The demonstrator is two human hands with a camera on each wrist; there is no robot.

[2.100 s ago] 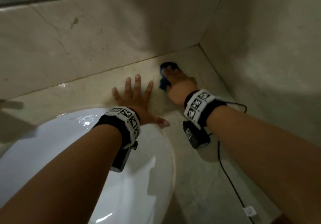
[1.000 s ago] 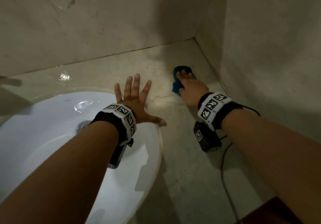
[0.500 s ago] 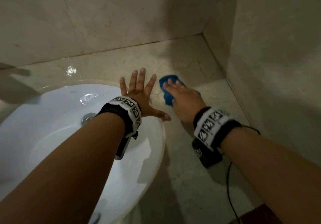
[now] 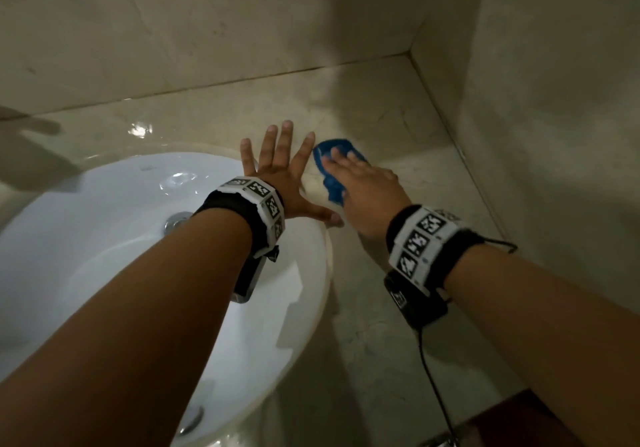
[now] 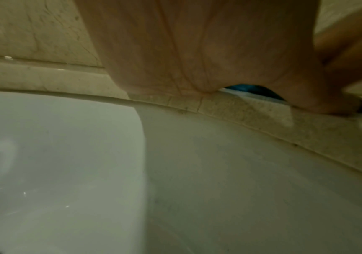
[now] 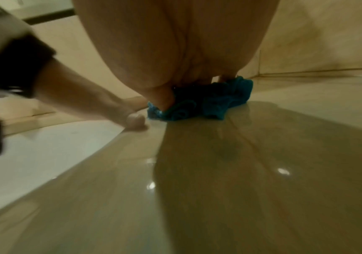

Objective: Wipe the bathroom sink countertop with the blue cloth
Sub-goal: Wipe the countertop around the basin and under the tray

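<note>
Blue cloth (image 4: pixel 331 177) — bunched and crumpled, lying on the desk (image 4: pixel 381 325) just right of the sink (image 4: pixel 104 238) rim. From the head view we read its long axis as running from the near-left end toward the far-right end, its rounded far end pointing at the back wall (image 4: pixel 207 30). Most of its middle is hidden under our right hand; only the far edge and the left edge show.

Right hand (image 4: pixel 367 190) — flat on the cloth, fingers fairly straight and pressing it down on the desk. The right wrist view shows the cloth (image 6: pixel 208 103) squashed in folds beneath the palm (image 6: pixel 175 43), but the fingertips are out of sight there.

Left hand (image 4: pixel 280 176) — fingers spread wide, palm down across the sink rim and the desk, thumb stretched toward the right hand and close to it. It holds nothing. The left wrist view is blurred; a sliver of the cloth (image 5: pixel 247 89) shows under the arch of the palm (image 5: pixel 197 43).

Desk — pale marble, wet and shiny behind the sink. Side wall (image 4: pixel 554 100) meets the back wall in a corner beyond the cloth.

Sink — white oval basin, drain (image 4: pixel 175 223) partly hidden by our left wrist.

Cable (image 4: pixel 433 377) — runs from the right wristband toward us, cut off at the lower edge.
</note>
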